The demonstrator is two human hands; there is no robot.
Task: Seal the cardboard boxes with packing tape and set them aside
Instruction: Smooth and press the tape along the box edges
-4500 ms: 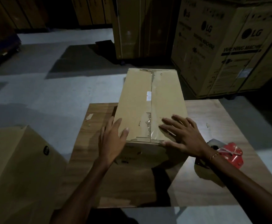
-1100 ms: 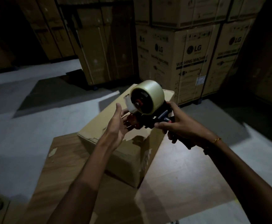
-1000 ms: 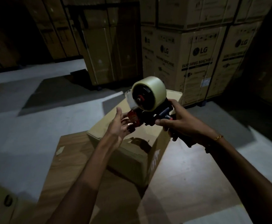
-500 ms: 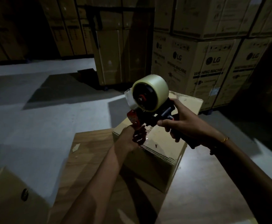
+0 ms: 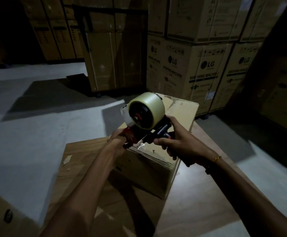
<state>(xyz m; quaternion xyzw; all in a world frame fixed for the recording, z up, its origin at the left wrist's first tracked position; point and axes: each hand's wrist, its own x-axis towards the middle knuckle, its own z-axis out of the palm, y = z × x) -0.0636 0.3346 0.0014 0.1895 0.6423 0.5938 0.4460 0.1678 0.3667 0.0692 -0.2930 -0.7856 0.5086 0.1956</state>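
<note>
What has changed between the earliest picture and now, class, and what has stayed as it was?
Both hands left the cardboard box top. The right hand took the tape dispenser off the table and holds it over the box; the left hand grips its front end. The box remains on the table.

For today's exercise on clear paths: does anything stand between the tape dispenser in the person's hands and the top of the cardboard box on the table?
Nothing visible does. The right hand grips the tape dispenser just above the near top edge of the cardboard box. The left hand is at its red front end, beside the path rather than across it.
</note>
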